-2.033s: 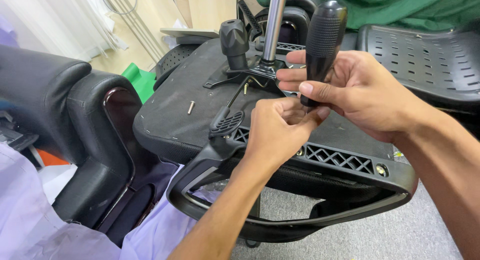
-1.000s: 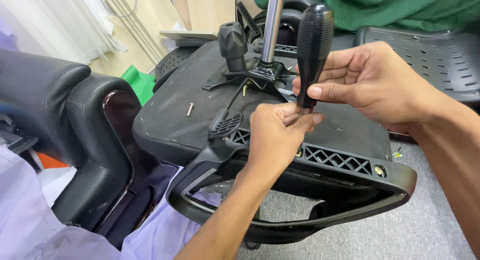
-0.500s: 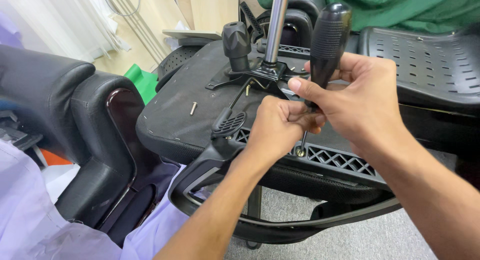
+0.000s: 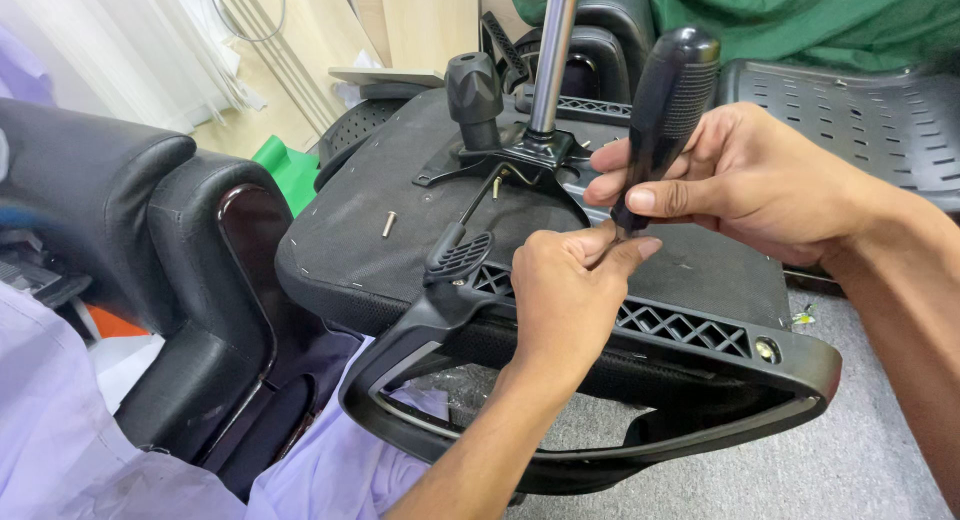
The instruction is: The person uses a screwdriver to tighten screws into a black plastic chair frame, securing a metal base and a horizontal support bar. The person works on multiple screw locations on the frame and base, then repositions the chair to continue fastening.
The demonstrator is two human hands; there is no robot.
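Grey carpet floor (image 4: 850,450), pale curtains and light wooden boards behind; green cloth (image 4: 800,20) at upper right.

Upturned black office-chair seat (image 4: 400,230), fabric underside facing up, lies centre. Black plastic armrest loop (image 4: 640,450) is attached at its near edge, beside a lattice-patterned bracket (image 4: 680,325). Chrome gas-lift column (image 4: 553,60) rises from the black metal mechanism plate (image 4: 520,160), with a black knob (image 4: 473,95) just beside it. One loose silver screw (image 4: 388,223) lies on the fabric.

Right hand (image 4: 740,180): curled around the black ribbed screwdriver handle (image 4: 668,110), held nearly upright above the bracket.

Left hand (image 4: 570,290): fingertips pinched together at the screwdriver's lower end, touching it; the tip is hidden.

Black padded leather chair back (image 4: 130,250) stands at left.
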